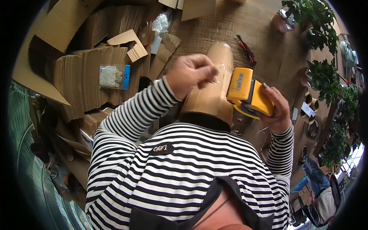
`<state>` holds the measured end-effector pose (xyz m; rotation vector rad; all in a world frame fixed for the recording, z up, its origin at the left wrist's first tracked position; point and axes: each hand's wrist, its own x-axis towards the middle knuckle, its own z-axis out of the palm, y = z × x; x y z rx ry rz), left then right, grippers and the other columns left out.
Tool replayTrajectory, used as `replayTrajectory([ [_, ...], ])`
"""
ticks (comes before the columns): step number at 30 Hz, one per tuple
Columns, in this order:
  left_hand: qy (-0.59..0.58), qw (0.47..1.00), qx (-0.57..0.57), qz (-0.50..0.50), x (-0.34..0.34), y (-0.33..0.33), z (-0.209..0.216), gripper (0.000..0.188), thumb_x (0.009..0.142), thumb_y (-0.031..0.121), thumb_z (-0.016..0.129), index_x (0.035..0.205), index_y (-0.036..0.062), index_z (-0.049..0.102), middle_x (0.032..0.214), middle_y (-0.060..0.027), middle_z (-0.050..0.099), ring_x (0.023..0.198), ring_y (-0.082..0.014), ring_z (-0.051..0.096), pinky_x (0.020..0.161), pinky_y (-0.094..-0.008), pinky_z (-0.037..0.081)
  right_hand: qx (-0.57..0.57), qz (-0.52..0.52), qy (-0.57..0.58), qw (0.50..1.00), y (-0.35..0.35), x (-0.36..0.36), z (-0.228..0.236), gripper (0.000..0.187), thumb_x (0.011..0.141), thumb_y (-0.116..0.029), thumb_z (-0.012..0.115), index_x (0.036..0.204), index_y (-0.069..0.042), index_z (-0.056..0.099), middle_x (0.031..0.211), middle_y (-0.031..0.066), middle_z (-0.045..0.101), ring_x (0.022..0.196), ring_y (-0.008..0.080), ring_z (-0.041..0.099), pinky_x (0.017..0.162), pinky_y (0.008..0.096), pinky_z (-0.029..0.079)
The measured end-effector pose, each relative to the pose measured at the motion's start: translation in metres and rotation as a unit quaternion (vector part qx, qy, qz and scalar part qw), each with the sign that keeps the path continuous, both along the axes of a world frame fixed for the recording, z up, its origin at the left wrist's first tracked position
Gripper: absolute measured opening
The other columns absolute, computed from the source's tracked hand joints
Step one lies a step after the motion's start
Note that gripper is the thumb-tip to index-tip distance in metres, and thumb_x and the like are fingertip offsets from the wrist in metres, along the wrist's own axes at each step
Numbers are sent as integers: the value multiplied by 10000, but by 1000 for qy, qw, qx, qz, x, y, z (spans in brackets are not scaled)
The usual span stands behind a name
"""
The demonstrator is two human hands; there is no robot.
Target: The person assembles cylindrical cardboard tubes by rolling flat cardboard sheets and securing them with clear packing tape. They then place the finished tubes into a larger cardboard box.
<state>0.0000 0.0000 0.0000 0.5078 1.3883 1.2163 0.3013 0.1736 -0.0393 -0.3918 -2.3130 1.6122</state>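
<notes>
A brown cardboard box (209,97) lies lengthwise in front of my chest, its dark open end toward me and its sides bulging. Shiny clear tape shows on its upper face. Above its left side hovers my left hand (194,73), fingers curled into a pinch; whether something thin is between them cannot be made out. My right hand (276,107) grips a yellow and black tape dispenser (240,86), held beside the right side of the box. The thumb and fingers wrap round its right end.
Beyond the box, a red and black utility knife (247,50) lies on the wooden table (264,50). Stacked flat cardboard (76,82) fills the left, with a plastic packet (114,76) on it. Potted plants (320,13) line the right. Blue denim and pale clothing (326,203) show at lower right.
</notes>
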Motion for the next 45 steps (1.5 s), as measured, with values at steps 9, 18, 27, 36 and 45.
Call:
replayTrajectory([
  [9, 25, 973, -225, 33, -43, -93, -45, 140, 985, 190, 638, 938, 59, 646, 735, -6, 645, 526, -37, 547, 479, -202, 490, -262, 49, -96, 959, 11, -7, -8, 687, 758, 77, 719, 1411, 32, 511, 1393, 131, 577, 1252, 194, 559, 1103, 319, 398],
  [18, 347, 895, -47, -275, 15, -156, -227, 281, 948, 198, 630, 1180, 40, 618, 994, -207, 709, 931, -361, 685, 842, -435, 535, -266, 52, -85, 959, 15, -20, 1, 665, 789, 83, 711, 1418, 35, 499, 1424, 119, 557, 1287, 186, 537, 1111, 312, 393],
  [27, 573, 746, 85, -329, -1, -62, 36, 614, 805, 245, 759, 1320, -14, 547, 1302, -212, 594, 1145, -321, 635, 917, -347, 552, -160, 119, -130, 971, 22, -65, 25, 615, 796, 0, 737, 1377, 26, 537, 1334, 119, 621, 1180, 144, 578, 1033, 292, 455],
  [36, 656, 719, 25, -230, -6, -90, -19, 369, 859, 77, 642, 1193, -70, 587, 982, -235, 705, 845, -339, 723, 694, -362, 602, -73, 96, -166, 979, 1, -2, 14, 638, 743, 23, 748, 1358, -43, 591, 1258, 162, 663, 1130, 219, 653, 1009, 331, 499],
  [45, 536, 828, -99, -133, -34, -135, -21, 552, 879, 148, 652, 1375, 28, 442, 986, -276, 690, 920, -440, 680, 817, -472, 558, 17, 178, -145, 973, -14, -140, 21, 556, 796, -120, 778, 1325, -57, 616, 1166, 143, 717, 973, 206, 719, 878, 320, 566],
])
